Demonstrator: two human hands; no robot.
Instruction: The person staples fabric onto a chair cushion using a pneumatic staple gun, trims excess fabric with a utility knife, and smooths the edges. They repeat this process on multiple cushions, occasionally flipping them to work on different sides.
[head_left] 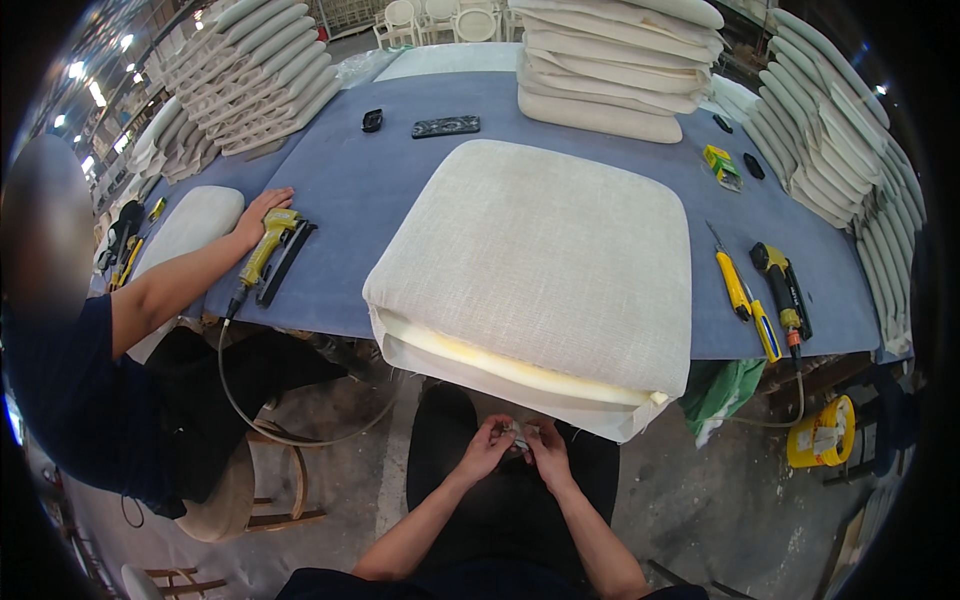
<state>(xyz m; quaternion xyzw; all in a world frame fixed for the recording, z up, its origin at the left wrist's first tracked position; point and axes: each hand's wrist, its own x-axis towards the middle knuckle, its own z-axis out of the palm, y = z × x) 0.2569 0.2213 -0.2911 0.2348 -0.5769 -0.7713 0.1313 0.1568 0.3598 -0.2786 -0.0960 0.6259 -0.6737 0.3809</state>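
Note:
In front of me on the blue-covered table lies a large seat cushion (545,255) in pale woven fabric. Its near side is unfastened: a strip of yellowish foam (500,357) shows above a hanging fabric flap (520,393). Over my lap, just below the table edge, my left hand (484,448) and my right hand (547,453) meet with bent fingers. Between their fingertips is a small whitish-grey piece (519,436), too small to name. Both hands are closed on it and apart from the cushion.
Stacks of padded seats (615,75) rise at the back and both sides. On the right lie a yellow-handled screwdriver (733,284) and a staple gun (782,287); a yellow bucket (822,432) stands below. At left, a co-worker's hand (270,205) rests beside another staple gun (266,248).

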